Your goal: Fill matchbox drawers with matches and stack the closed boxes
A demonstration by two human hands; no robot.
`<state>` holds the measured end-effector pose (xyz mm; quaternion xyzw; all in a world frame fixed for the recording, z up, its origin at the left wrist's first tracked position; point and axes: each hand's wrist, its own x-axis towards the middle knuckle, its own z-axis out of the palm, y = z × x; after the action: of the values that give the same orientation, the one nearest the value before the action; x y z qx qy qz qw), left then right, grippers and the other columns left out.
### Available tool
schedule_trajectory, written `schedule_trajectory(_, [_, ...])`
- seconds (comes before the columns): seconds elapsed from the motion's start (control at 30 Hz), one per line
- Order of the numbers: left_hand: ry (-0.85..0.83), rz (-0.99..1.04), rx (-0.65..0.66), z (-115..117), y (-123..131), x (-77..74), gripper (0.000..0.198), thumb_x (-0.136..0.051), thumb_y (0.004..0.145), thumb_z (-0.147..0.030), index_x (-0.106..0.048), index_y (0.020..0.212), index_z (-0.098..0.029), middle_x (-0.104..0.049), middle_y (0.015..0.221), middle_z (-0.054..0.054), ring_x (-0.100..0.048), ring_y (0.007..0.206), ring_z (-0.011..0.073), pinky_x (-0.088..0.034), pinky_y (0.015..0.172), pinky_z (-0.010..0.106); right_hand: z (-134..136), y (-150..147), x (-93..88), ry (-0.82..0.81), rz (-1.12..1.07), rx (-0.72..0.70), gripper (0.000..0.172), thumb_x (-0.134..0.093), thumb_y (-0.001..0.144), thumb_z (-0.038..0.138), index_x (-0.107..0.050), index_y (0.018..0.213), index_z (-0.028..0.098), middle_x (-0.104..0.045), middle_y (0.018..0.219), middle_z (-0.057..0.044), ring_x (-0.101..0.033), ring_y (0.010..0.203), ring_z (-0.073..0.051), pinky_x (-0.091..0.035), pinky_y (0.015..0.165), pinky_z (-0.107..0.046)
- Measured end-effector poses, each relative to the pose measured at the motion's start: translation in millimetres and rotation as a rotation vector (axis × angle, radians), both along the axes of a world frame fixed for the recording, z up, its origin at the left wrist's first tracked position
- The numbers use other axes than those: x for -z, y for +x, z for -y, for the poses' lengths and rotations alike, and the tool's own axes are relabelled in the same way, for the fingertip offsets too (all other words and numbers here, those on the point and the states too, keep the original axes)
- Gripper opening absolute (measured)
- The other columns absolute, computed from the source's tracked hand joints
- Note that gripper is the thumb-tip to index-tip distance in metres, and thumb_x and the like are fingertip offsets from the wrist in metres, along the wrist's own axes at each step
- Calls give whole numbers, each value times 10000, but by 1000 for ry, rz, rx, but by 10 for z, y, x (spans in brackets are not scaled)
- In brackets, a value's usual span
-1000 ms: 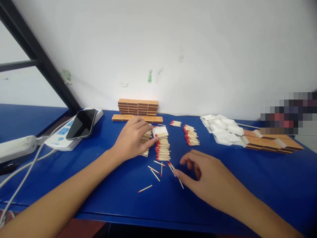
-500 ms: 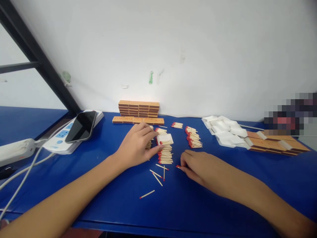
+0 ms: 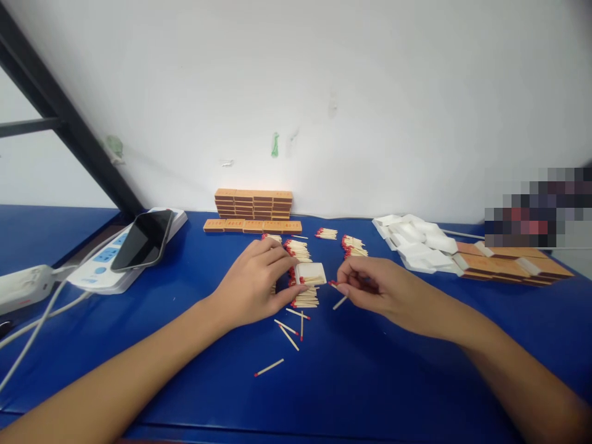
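My left hand (image 3: 259,280) grips a small white matchbox tray (image 3: 313,270) by its left end, thumb and fingers closed on it. A few matches lie in the tray, which is held over a pile of red-tipped matches (image 3: 305,298). To the right of the tray, my right hand (image 3: 370,283) pinches matches (image 3: 340,302) between thumb and fingers; how many is hard to see. Several loose matches (image 3: 289,337) lie on the blue table in front of the pile. Another match pile (image 3: 354,244) sits behind my right hand, partly hidden by it.
Orange matchboxes (image 3: 253,203) stand stacked against the wall, with a row (image 3: 252,226) before them. White trays (image 3: 414,242) and matchbox sleeves (image 3: 509,266) lie at the right. A phone (image 3: 142,239) rests on a power strip (image 3: 99,277) at the left, among cables.
My right hand has lifted and turned slightly, bringing its matches up beside the tray. My left hand has tilted the tray and shifted it a little nearer; the view has moved slightly.
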<state>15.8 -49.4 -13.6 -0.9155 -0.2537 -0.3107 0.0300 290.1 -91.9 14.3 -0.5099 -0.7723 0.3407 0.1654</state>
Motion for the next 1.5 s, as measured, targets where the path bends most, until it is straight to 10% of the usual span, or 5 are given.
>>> schedule_trajectory(0.5, [-69, -7, 67, 77, 46, 32, 317, -676, 997, -454, -723, 1076, -150, -721, 983, 113, -635, 973, 276, -545, 886, 440, -41, -30, 48, -51, -70, -19, 238, -554, 1014, 418, -612, 917, 209, -526, 732, 35, -453, 643, -130, -353, 585, -271])
schedule_trajectory(0.97, [-120, 14, 88, 95, 88, 47, 328, -719, 972, -425, -723, 1120, -133, -723, 991, 97, -626, 995, 261, -533, 930, 421, -32, -148, 170, 467, 42, -32, 195, -567, 1045, 376, -684, 1029, 221, -605, 839, -2, -541, 692, -139, -407, 659, -291])
schedule_trajectory(1.23, [-40, 94, 6, 57, 59, -10, 334, -715, 977, -433, -719, 1120, -131, -725, 926, 87, -616, 941, 254, -524, 877, 429, 44, 212, -43, 17, 306, -92, 260, -712, 910, 495, -696, 855, 241, -692, 808, -16, -603, 682, -171, -416, 587, -297])
schedule_trajectory(1.5, [26, 126, -12, 67, 61, -44, 304, -716, 979, -414, -717, 1129, -151, -730, 939, 75, -600, 946, 244, -511, 868, 420, 71, 82, -19, 17, 354, -116, 345, -557, 1008, 417, -632, 729, 228, -639, 684, -3, -538, 606, -159, -370, 576, -314])
